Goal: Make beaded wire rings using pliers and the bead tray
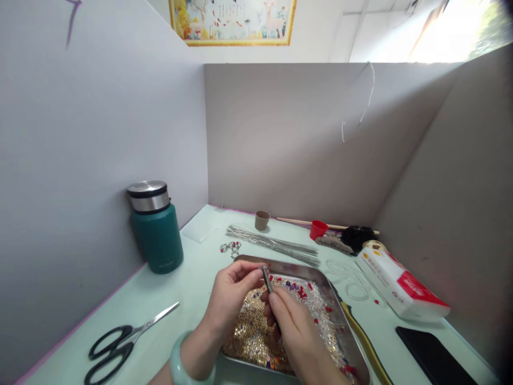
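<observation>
Over the tray my left hand [228, 291] is closed in a pinch, thumb against forefinger. Whatever lies between those fingertips is too small to make out. My right hand [294, 329] grips slim metal pliers [266, 279], their tip pointing up and away from me and meeting the left fingertips. Most of the pliers' handle is hidden in the palm. Below both hands a metal tray [358, 347] holds gold beads [252, 337], clear beads [323, 305] and scattered red and purple ones. Past its far left corner lies a small beaded wire piece [231, 247] with red beads.
Scissors [132, 339] lie at left, near a green flask [157, 230]. Behind the tray are thin wires [276, 243], a brown cup [262, 220] and a red cup [318, 230]. A tissue pack [403, 283] and black phone [435, 353] lie right. Grey partitions [288, 133] enclose the table.
</observation>
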A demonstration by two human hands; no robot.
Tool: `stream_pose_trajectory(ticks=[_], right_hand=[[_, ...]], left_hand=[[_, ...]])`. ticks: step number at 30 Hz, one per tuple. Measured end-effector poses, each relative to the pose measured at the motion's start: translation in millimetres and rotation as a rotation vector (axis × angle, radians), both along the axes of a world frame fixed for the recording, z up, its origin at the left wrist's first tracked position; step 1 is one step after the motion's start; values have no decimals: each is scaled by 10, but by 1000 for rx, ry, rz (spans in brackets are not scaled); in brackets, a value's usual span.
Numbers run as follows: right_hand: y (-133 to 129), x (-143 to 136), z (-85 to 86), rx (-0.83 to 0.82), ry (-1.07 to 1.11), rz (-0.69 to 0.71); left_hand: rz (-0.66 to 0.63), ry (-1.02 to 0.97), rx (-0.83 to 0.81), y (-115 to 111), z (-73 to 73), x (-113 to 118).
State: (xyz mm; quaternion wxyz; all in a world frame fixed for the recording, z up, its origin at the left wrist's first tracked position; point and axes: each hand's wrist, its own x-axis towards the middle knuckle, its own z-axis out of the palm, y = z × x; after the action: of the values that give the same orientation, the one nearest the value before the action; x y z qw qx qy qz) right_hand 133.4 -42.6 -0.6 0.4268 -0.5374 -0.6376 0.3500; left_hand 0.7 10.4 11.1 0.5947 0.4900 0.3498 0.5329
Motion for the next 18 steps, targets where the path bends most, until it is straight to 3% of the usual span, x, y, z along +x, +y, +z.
stream_pose_trajectory(ticks=[4, 11, 18], right_hand=[[-4, -2, 16, -46, 60, 12], [-9, -4, 95, 0, -18, 9], [-15, -7, 20, 31, -27, -40]], left_hand=[[-19, 6, -13, -2, 15, -3], [10, 31, -28, -2, 14, 8], [16, 33, 30, -5, 24, 8]])
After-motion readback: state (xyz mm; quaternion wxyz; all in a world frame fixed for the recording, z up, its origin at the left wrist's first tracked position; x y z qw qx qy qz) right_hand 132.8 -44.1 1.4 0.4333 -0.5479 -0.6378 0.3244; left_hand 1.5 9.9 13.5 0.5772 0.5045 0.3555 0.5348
